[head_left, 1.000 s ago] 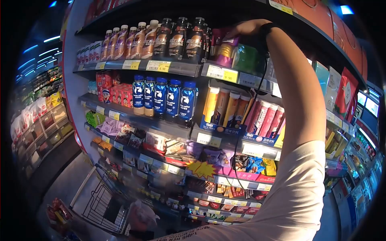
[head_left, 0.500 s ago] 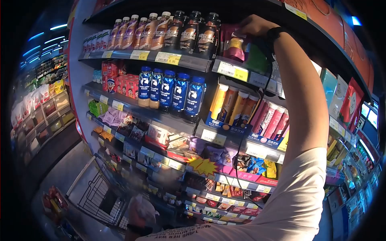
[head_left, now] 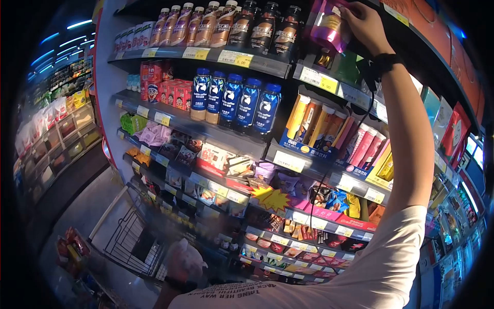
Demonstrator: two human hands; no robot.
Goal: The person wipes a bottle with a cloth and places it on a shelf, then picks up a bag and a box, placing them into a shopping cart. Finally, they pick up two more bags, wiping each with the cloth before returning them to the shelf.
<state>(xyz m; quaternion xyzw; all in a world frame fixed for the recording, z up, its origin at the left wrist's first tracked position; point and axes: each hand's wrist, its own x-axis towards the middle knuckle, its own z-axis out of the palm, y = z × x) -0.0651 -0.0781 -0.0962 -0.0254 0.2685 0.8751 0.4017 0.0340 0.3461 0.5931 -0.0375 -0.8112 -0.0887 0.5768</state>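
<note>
My right hand [head_left: 355, 23] reaches up to the top shelf, its thumb and fingers closed on the upper edge of a shiny pink-purple pouch [head_left: 328, 32]. The pouch hangs upright in front of the shelf gap, just right of the dark Nescafé bottles [head_left: 285, 32]. Behind and below it, a green package [head_left: 350, 68] stands on the shelf. Low in the view, my left hand [head_left: 181, 269] is dim and blurred, with a pale, crinkled plastic bag [head_left: 189, 255] at it. Its fingers are hard to make out.
Blue-capped coffee bottles [head_left: 248, 105] and boxes of drink tubes [head_left: 309, 123] fill the shelf below. A wire shopping cart [head_left: 126, 242] stands at lower left, near red packages [head_left: 72, 247]. A thin black cable [head_left: 321, 188] hangs before the shelves.
My right hand has drawn the pink-purple pouch up and out from its place on the shelf. The view has shifted, so the shelves appear lower and further right.
</note>
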